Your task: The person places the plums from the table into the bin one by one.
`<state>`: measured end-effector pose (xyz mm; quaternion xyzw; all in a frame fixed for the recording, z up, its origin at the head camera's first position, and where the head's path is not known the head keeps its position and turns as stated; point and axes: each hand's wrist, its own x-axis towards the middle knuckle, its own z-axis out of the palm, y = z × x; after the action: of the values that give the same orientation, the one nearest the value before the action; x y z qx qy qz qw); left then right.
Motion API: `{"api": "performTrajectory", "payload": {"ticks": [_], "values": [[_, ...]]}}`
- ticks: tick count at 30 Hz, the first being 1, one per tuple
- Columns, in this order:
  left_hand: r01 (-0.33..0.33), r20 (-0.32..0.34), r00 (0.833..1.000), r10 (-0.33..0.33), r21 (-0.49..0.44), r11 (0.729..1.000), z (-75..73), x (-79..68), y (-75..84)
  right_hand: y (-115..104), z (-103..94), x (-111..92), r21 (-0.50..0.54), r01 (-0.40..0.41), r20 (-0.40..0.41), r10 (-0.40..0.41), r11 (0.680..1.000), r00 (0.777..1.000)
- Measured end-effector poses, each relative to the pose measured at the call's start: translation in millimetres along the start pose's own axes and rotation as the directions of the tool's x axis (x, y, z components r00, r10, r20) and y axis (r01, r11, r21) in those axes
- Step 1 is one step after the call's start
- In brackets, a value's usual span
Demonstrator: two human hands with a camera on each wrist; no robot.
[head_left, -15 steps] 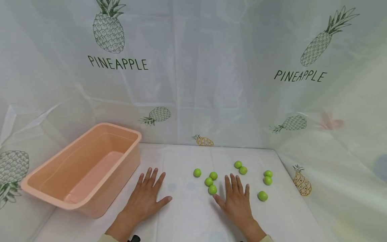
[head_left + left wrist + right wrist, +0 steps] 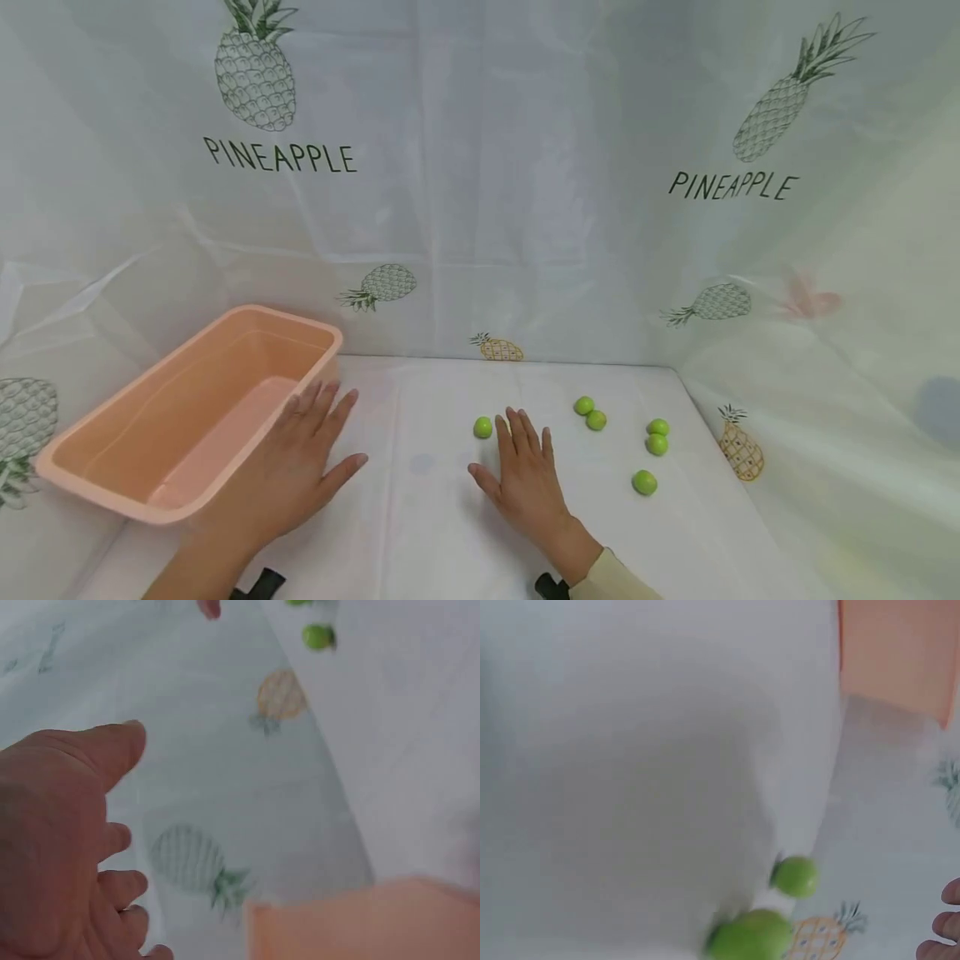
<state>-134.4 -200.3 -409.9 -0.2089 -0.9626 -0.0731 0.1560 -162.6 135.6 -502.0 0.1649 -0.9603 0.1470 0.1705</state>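
Observation:
In the head view my left hand (image 2: 300, 458), fingers extended, is in front of the right wall of a peach plastic basin (image 2: 187, 417); whether they touch cannot be told. Nothing is in its grasp, and the left wrist view also shows that hand (image 2: 52, 840) empty. My right hand (image 2: 525, 483) hovers with straight fingers over the white table, holding nothing. Just beyond its thumb lies a small round green ball (image 2: 483, 427). Other green balls near it are hidden behind the hand in the head view; the right wrist view shows one green ball (image 2: 795, 876) and a larger green shape (image 2: 750, 937).
Farther right on the white tabletop (image 2: 435, 533) are a pair of green balls (image 2: 596, 420), another pair (image 2: 657, 444) and a single green ball (image 2: 644, 482). A pineapple-print sheet (image 2: 510, 208) hangs behind and along both sides.
My left hand has moved left and up, in front of the basin's side. My right hand has shifted left and now covers green balls that were visible. The head view has turned slightly.

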Motion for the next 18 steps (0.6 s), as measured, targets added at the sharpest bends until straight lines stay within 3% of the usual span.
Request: {"api": "performTrajectory", "payload": {"ticks": [4,7,11,18], "values": [[0.067,0.046,0.997,-0.068,0.009,0.998,-27.0,-12.4,-42.1,-28,0.7,13,0.009,0.082,0.001,-0.082,0.997,0.997],[0.128,0.080,0.989,-0.127,-0.009,0.992,-37.7,-22.3,-78.8,-48,3.3,20,-0.017,0.129,0.026,-0.129,0.991,0.991],[0.205,0.112,0.972,-0.205,0.012,0.979,-43.9,-36.3,-128.4,-73,8.7,27,-0.030,0.189,0.075,-0.186,0.981,0.980],[0.355,0.145,0.920,-0.363,0.078,0.932,-42.5,-59.7,-206.6,-109,19.2,38,-0.020,0.279,0.164,-0.272,0.960,0.948]]}}
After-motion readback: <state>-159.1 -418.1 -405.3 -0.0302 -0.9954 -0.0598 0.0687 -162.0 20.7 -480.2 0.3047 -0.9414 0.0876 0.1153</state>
